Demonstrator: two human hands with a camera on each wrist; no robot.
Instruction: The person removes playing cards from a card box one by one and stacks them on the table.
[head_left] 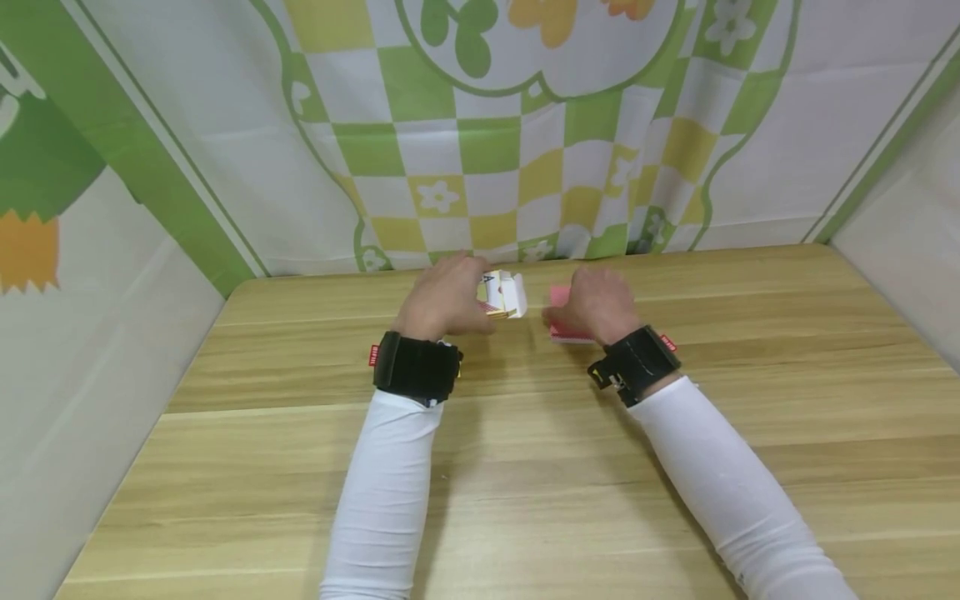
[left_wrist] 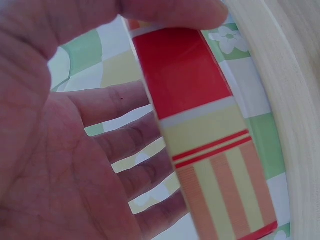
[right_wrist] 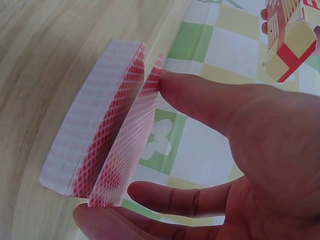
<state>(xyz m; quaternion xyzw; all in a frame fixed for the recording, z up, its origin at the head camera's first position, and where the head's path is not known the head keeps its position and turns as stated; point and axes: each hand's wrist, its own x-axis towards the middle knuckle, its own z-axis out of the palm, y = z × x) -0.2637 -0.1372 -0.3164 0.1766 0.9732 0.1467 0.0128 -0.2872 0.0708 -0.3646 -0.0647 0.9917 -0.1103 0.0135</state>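
Note:
My left hand [head_left: 446, 298] grips a playing card box [head_left: 507, 293], its flap open toward the right. Close up in the left wrist view, the box side [left_wrist: 192, 75] is red and cream with stripes, held between the thumb and the fingers. A deck of red-backed playing cards [right_wrist: 95, 120] lies on the table under my right hand [head_left: 600, 302]. That hand's thumb and fingertips pinch a playing card [right_wrist: 127, 142] by its ends, tilted up off the top of the deck. The right hand partly covers the deck in the head view.
Both hands work near the back edge of the wooden table [head_left: 525, 467]. Right behind it hangs a green, yellow and white checked curtain [head_left: 487, 146]. White cloth walls stand at the left and right. Each wrist wears a black strap [head_left: 416, 367] with a camera.

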